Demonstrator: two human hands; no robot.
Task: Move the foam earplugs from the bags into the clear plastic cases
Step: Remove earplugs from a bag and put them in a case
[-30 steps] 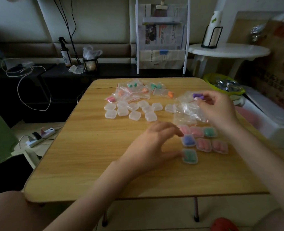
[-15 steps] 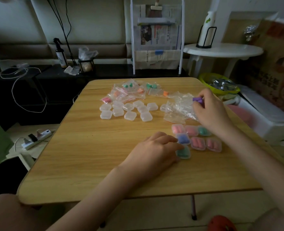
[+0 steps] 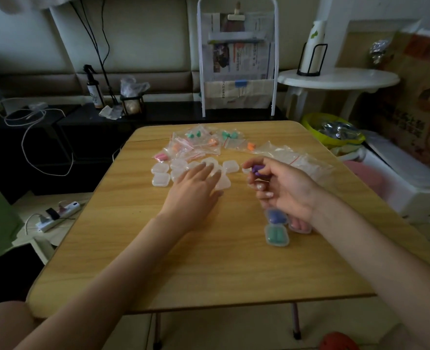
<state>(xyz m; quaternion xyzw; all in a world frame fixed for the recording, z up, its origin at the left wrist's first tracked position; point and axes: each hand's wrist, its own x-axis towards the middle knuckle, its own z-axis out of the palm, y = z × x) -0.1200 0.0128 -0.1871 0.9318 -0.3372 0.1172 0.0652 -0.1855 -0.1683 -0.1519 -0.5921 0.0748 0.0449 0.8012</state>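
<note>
Above the tabletop point(image 3: 209, 261), the left hand point(image 3: 196, 190) reaches forward with straight fingers; the right hand point(image 3: 282, 188) is curled, pinching.

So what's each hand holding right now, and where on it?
The right hand pinches purple foam earplugs between thumb and fingertips; which part is pinched cannot be told. The left hand holds nothing, fingers straight over the empty clear cases.

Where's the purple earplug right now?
The purple earplug is pinched in the right hand, held above the table's middle, just right of the empty clear cases.
</note>
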